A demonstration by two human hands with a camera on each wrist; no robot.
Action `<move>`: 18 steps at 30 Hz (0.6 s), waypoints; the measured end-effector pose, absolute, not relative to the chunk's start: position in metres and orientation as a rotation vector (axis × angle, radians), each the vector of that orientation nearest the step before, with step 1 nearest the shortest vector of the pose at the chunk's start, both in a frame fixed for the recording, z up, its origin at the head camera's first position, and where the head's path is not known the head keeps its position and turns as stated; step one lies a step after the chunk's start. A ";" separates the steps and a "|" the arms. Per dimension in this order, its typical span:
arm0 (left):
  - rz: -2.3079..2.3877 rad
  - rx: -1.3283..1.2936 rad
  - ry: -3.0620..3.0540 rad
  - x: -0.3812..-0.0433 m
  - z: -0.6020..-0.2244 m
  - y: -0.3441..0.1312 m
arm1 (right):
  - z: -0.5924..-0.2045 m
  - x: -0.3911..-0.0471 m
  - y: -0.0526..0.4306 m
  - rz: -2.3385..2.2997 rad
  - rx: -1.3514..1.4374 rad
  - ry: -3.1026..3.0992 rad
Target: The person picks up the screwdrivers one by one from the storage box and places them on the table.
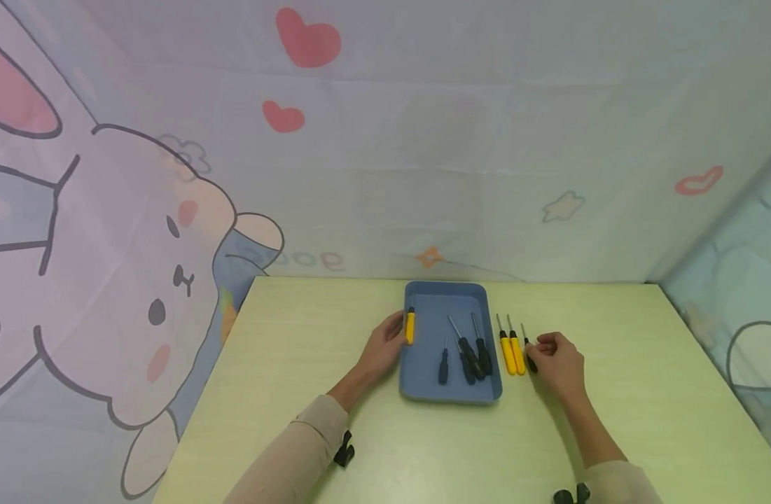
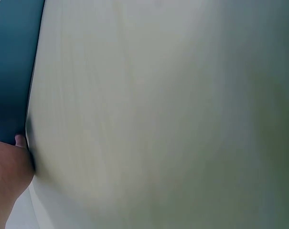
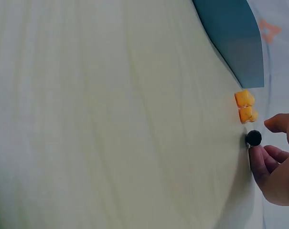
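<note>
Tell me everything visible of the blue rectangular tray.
The blue rectangular tray, plastic by its look, has rounded corners and raised walls. It lies flat, open side up, on the pale wood-grain table. Four black-handled screwdrivers and one yellow-handled screwdriver are inside. The left hand touches its left wall; whether it grips is unclear.

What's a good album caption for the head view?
Left fingers touch a blue rectangular tray of screwdrivers; right fingers hover around a black-handled screwdriver beside two yellow-handled ones.

Just beside the black handle (image 3: pixel 253 138) were the right hand (image 3: pixel 279 177) and two yellow handles (image 3: pixel 244 98); farther from it, a blue tray (image 3: pixel 237 43).
</note>
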State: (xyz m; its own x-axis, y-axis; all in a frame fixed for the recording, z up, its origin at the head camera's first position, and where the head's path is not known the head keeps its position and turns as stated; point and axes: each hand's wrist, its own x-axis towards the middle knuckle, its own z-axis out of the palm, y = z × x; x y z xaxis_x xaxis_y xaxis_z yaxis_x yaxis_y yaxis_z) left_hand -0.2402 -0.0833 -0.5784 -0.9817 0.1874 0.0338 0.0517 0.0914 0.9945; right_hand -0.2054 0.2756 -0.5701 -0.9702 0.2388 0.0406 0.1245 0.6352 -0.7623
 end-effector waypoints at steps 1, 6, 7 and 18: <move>2.041 0.243 2.243 -0.240 -0.578 -0.083 | -0.569 -0.207 0.276 1.246 -0.297 -2.717; 2.048 0.240 2.254 -0.241 -0.577 -0.081 | -0.560 -0.210 0.278 1.248 -0.286 -2.709; 2.045 0.240 2.256 -0.241 -0.577 -0.081 | -0.558 -0.210 0.277 1.249 -0.283 -2.701; 2.050 0.229 2.248 -0.241 -0.580 -0.082 | -0.528 -0.211 0.255 1.323 -0.181 -2.639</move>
